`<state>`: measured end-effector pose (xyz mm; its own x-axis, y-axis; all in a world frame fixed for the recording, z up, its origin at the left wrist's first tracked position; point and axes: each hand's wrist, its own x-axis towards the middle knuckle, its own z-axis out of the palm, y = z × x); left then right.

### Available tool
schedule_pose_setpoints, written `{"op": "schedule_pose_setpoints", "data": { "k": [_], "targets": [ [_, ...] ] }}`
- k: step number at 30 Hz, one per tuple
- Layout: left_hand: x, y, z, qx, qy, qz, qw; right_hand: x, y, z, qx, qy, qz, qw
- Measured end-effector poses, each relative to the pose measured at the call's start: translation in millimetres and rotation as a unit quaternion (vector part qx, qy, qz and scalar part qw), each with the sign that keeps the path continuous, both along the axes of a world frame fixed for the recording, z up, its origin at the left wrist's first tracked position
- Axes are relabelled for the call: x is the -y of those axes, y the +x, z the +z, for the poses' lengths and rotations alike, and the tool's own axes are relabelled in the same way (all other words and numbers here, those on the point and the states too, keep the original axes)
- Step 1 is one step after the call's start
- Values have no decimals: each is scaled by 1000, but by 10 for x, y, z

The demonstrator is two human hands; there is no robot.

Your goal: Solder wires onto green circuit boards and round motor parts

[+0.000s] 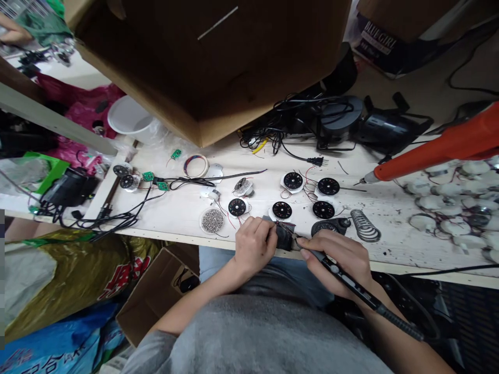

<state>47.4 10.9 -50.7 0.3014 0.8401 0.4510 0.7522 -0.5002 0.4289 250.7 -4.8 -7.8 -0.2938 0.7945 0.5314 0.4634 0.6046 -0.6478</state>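
Observation:
My right hand [343, 254] grips a black soldering iron [346, 283] like a pen, its tip pointing left at the table's front edge. My left hand [253, 244] is closed, fingertips pinched beside a small black block-shaped part [284, 239] with thin wires by it; what exactly they pinch is hidden. The iron's tip is close to the part's right side; whether they touch I cannot tell. Just behind my hands lie several round black discs with white bases and thin wires, one black disc [281, 210] nearest. A black housing [331, 225] and a coiled metal spring [364, 226] sit to the right.
A red electric screwdriver [432, 148] slants in from the right above several whitish round parts [454, 226]. A dish of small metal pieces [212, 221], green circuit boards [162, 186] and black cables [128, 221] lie left. A large cardboard box [156, 93] overhangs the back.

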Motion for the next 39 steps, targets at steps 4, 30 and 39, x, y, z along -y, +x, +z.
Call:
{"op": "schedule_pose_setpoints", "data": {
  "k": [4, 30, 39],
  "targets": [
    [1, 2, -10, 0, 4, 1, 1000, -14, -1, 50, -1, -9, -2, 1000],
    [346, -689, 106, 44, -130, -3, 990, 160, 43, 69, 74, 22, -106, 991],
    [537, -428, -81, -3, -74, 33, 997, -142, -143, -79, 99, 60, -47, 992]
  ]
}}
